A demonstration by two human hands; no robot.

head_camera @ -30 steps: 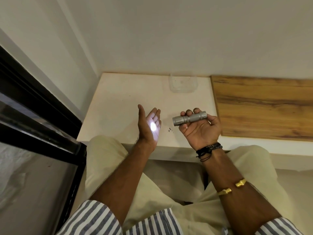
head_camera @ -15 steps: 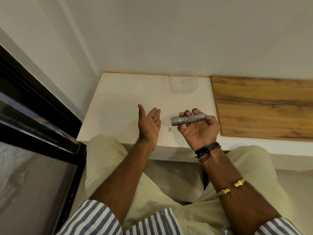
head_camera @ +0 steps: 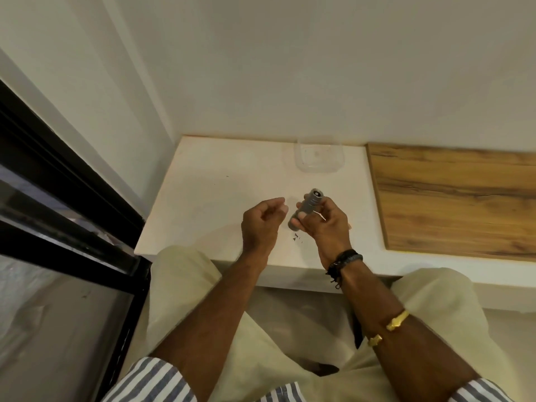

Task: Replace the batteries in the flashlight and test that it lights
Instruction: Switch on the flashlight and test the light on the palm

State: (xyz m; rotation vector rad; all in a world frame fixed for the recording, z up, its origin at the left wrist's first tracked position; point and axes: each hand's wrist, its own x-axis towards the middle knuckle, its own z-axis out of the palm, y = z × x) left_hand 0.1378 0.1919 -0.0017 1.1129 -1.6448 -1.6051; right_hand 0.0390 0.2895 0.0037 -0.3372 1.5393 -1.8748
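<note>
A small grey metal flashlight is held in my right hand above the white ledge. It is tilted, with its black-centred tail end pointing up and away from me and its head hidden low between my hands. No light shows. My left hand hovers just left of the flashlight with its fingers loosely curled and nothing in it. No loose batteries are visible.
A clear plastic container stands at the back of the ledge against the wall. A wooden panel covers the ledge to the right. A few dark specks lie on the ledge below my hands. A black window frame runs along the left.
The light spot on my left palm went out. My right hand turned the flashlight from lying sideways to tail-up. My left hand curled its fingers and moved closer to the flashlight.
</note>
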